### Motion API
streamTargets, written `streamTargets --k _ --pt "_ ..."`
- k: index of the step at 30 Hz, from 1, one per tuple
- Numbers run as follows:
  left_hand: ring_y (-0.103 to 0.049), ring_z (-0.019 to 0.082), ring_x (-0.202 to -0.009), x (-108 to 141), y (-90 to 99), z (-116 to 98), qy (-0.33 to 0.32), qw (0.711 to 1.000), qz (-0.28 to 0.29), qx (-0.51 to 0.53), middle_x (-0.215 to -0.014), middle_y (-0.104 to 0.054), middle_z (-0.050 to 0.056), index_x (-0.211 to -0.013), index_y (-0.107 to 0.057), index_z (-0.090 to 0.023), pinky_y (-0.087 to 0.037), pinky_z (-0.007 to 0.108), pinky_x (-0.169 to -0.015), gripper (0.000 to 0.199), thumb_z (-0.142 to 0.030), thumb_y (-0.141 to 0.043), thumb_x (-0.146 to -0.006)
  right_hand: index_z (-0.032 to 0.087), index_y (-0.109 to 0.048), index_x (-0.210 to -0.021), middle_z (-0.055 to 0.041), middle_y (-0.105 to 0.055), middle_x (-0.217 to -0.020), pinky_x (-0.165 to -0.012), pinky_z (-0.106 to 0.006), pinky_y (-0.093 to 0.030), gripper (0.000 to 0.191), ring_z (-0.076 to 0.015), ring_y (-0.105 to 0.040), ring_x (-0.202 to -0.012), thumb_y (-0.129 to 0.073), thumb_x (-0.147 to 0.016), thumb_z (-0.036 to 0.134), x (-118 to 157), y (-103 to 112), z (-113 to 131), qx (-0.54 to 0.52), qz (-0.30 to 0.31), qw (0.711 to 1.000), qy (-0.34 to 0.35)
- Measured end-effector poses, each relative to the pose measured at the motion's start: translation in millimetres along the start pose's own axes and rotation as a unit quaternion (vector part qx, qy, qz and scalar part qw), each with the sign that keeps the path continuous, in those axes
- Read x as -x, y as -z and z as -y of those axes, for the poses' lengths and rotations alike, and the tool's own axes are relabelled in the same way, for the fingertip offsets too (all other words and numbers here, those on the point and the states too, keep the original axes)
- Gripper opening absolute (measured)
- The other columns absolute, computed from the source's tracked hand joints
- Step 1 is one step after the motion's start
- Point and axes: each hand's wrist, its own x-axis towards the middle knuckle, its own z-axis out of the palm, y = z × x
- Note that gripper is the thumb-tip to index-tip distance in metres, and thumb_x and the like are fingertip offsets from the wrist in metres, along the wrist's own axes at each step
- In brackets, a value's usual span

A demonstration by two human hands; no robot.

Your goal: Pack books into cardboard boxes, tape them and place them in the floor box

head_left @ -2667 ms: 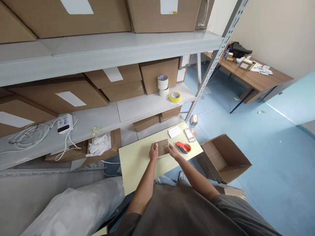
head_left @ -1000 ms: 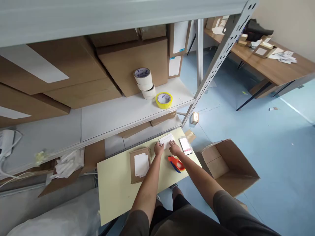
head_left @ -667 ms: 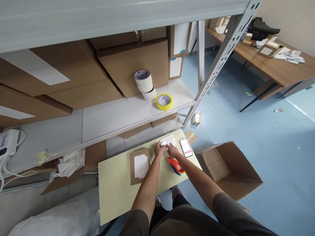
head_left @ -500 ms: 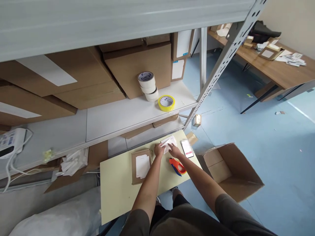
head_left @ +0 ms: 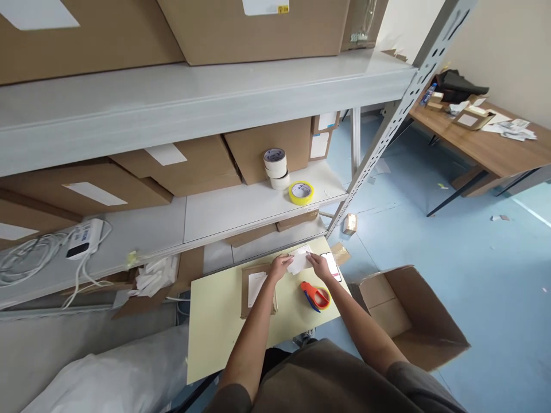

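Observation:
Between my two hands is a white sheet of paper at the far side of the pale yellow table. My left hand pinches its left edge, and my right hand pinches its right edge. Just right of my right hand lies a phone with a lit screen. An orange and blue tape dispenser rests nearer to me, below the right hand. Left of my left forearm is a flat cardboard piece with white papers on it, partly hidden by the arm.
A metal shelf beyond the table bears boxes, stacked white tape rolls and a yellow tape roll. On the floor at right stands an open cardboard box. A power strip with cables is at left.
My hands have gone from lying over the paper to holding it by its two sides. The camera view has shifted, showing more of the upper shelf.

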Motion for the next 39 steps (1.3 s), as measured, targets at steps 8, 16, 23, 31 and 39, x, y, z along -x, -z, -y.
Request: streamTargets --k 8,16,23,31,39 --pt "-0.070 0.027 -0.115 24.0 11.8 -42.0 -0.017 0.991 -0.031 -0.130 -0.112 -0.076 0.009 -0.117 -0.084 -0.028 -0.051 0.041 -0.109 0.025 -0.032 -0.070 -0.097 0.027 -0.069 -0.140 -0.0101 -0.076 -0.130 -0.093 -0.044 -0.060 0.050 -0.0286 -0.075 -0.106 -0.059 -0.091 0.031 19.7 14.6 21.9 0.036 -0.004 0.999 -0.005" --pt "-0.075 0.029 -0.099 45.4 3.3 -59.1 0.074 0.991 -0.113 -0.015 -0.102 -0.083 0.009 -0.095 -0.084 -0.022 -0.057 0.041 -0.097 0.017 -0.036 -0.077 -0.087 0.030 -0.066 -0.145 -0.0101 -0.062 -0.151 -0.114 -0.048 -0.051 0.065 -0.0306 -0.061 -0.134 -0.078 -0.081 0.030 51.5 4.6 39.0 0.086 0.043 0.987 0.132" --pt "-0.075 0.027 -0.088 41.8 -5.8 -64.1 0.108 0.976 -0.136 0.130 -0.091 -0.081 0.012 -0.084 -0.079 -0.017 -0.059 0.038 -0.085 0.041 -0.057 -0.083 -0.077 0.024 -0.071 -0.138 -0.0144 -0.063 -0.152 -0.117 -0.050 -0.046 0.057 -0.0350 -0.059 -0.139 -0.077 -0.086 0.044 66.6 -16.4 54.6 0.101 0.049 0.979 0.170" --pt "-0.067 0.030 -0.129 24.1 2.6 -78.0 0.028 0.986 -0.089 0.142 -0.124 -0.078 0.014 -0.117 -0.079 -0.021 -0.047 0.042 -0.115 0.048 -0.050 -0.081 -0.080 0.021 -0.075 -0.089 -0.0081 -0.077 -0.088 -0.083 -0.042 -0.062 0.049 -0.0269 -0.072 -0.086 -0.075 -0.081 0.070 48.8 13.2 53.6 -0.261 -0.041 0.964 0.028" --pt "-0.073 0.028 -0.089 -2.5 17.0 -79.8 0.013 0.993 0.096 0.069 -0.090 -0.081 0.007 -0.082 -0.081 -0.017 -0.055 0.039 -0.091 0.047 -0.059 -0.088 -0.063 0.021 -0.072 -0.084 -0.0034 -0.074 -0.083 -0.077 -0.032 -0.059 0.049 -0.0194 -0.069 -0.079 -0.092 -0.064 0.060 48.2 48.2 41.7 -0.366 -0.038 0.928 -0.066"
